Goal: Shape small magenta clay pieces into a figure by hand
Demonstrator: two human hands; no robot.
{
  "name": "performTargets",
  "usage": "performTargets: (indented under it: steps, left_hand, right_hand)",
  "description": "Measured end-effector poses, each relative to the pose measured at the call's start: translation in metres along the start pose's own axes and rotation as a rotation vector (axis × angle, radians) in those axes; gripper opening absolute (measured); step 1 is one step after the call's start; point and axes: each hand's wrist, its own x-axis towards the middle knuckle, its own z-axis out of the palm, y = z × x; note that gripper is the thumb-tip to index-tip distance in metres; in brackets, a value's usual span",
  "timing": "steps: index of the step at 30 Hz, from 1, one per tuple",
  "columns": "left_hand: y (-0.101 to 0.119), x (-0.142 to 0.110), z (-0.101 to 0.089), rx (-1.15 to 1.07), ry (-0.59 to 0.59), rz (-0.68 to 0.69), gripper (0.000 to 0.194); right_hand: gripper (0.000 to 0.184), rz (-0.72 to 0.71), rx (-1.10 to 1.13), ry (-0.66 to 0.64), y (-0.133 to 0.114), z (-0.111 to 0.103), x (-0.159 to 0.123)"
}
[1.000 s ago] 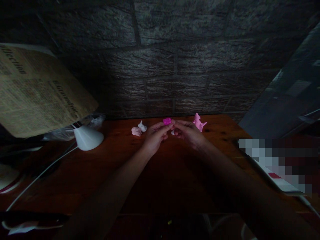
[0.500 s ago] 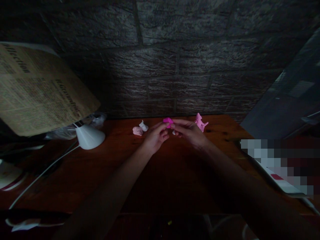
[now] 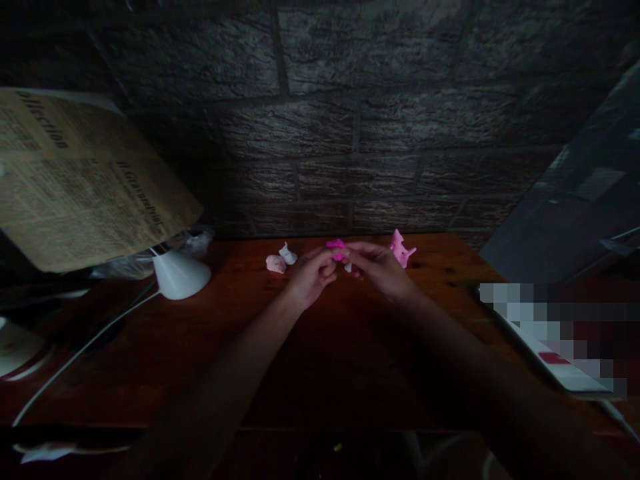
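Between my two hands is a small bright magenta lump [image 3: 337,246] that looks like modelling clay. My left hand [image 3: 311,277] pinches it from the left, fingers curled. From the right, the thumb and fingers of my right hand [image 3: 383,267] press on it too. A small whitish piece [image 3: 348,267] shows under my right fingers; whether they hold it I cannot tell. Just behind my right hand stands a light pink clay figure [image 3: 400,249] with pointed parts. Left of my left hand lie a pale pink lump [image 3: 275,264] and a white crumpled piece [image 3: 287,253].
A lamp with a white cone base [image 3: 181,275] and a newsprint-patterned shade [image 3: 95,187] stands at left, its white cable [image 3: 90,351] crossing the wooden table [image 3: 320,373]. A dark brick wall [image 3: 320,133] rises behind. A white flat object [image 3: 575,373], partly pixelated, lies at right.
My fingers have shifted slightly on the magenta lump, and less of it shows above them. The whole view has moved a little; the other things stay in place.
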Motion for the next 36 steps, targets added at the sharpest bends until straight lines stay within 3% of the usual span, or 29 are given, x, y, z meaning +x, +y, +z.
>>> performTargets:
  steps: [8,17,25,28,33,36]
  left_hand:
    - [0.003,-0.003,0.007,-0.109,-0.124,-0.085,0.044]
    - [0.01,-0.006,0.002,-0.058,-0.248,-0.193,0.054]
    - [0.013,-0.005,0.003,-0.257,-0.181,-0.231,0.057]
    - [0.017,-0.006,0.004,-0.332,-0.153,-0.287,0.062]
    - [0.02,-0.009,0.006,-0.347,-0.165,-0.348,0.07]
    - [0.019,-0.009,0.007,-0.338,-0.18,-0.346,0.073]
  right_hand:
    - [0.032,0.263,0.385,-0.026,-0.003,-0.003,0.001]
    - [0.029,0.443,0.522,-0.111,-0.003,-0.008,0.001]
    - [0.033,0.174,0.255,-0.02,-0.004,-0.009,0.002]
    - [0.047,0.05,0.121,0.007,-0.012,-0.009,-0.001]
    - [0.038,-0.007,0.067,-0.024,-0.014,-0.006,-0.004]
    - [0.042,-0.04,0.053,-0.03,-0.015,-0.007,-0.005]
